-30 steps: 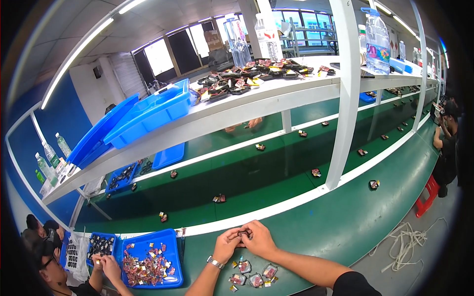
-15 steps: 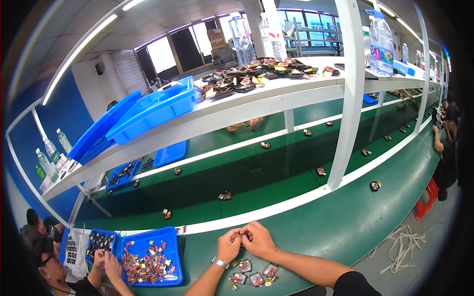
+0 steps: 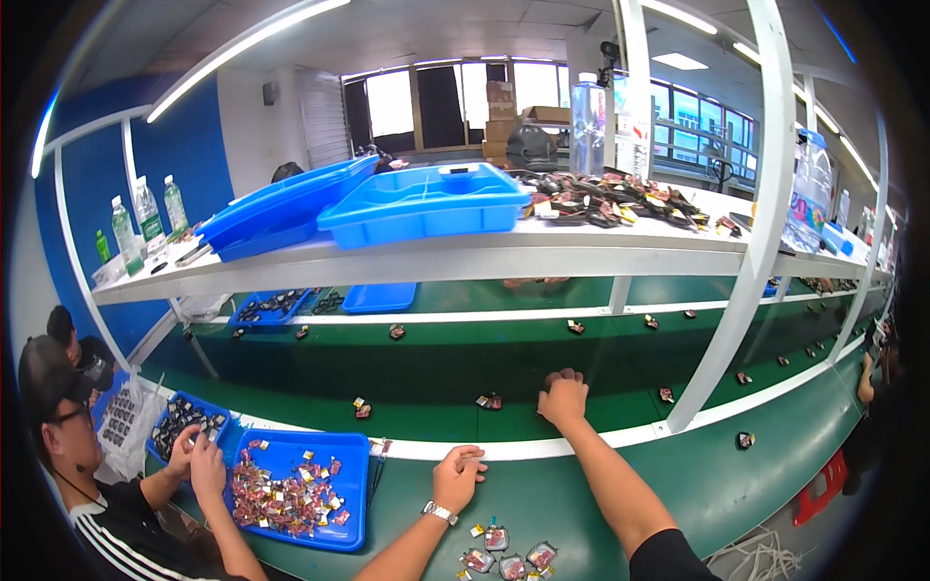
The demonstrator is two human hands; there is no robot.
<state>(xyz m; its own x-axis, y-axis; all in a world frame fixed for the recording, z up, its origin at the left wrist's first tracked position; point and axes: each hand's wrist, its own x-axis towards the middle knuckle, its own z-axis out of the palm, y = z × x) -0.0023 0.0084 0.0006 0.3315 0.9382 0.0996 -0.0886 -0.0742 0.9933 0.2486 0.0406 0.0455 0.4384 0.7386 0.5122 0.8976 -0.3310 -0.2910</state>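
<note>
Right hand (image 3: 564,395), at centre frame, reaches over the white rail (image 3: 504,449) onto the green conveyor belt (image 3: 426,402), fingers curled down on its surface; whether it grips anything under the palm cannot be told. Left hand (image 3: 457,477) rests just below the rail on the green work surface (image 3: 736,494), fingers loosely curled, nothing visibly pinched, a wristwatch (image 3: 437,512) on the wrist.

Just left of the right hand lies one small dark component (image 3: 489,401), near but not touching it; a second (image 3: 361,408) lies farther left and a third (image 3: 666,394) to the right, with bare belt between them. At the lower edge, below the left hand, sit about six small red-and-dark parts (image 3: 504,552) in a loose cluster.

Lower left: a blue tray (image 3: 356,484) of mixed red parts butts against the rail, and a second blue tray (image 3: 215,422) holds dark parts; a co-worker's two hands (image 3: 199,455) work over them. Upper half: a white shelf (image 3: 465,254) carries two stacked blue bins (image 3: 426,198) and a heap of dark parts (image 3: 610,198). A white upright post (image 3: 746,261) crosses the belt at right.
</note>
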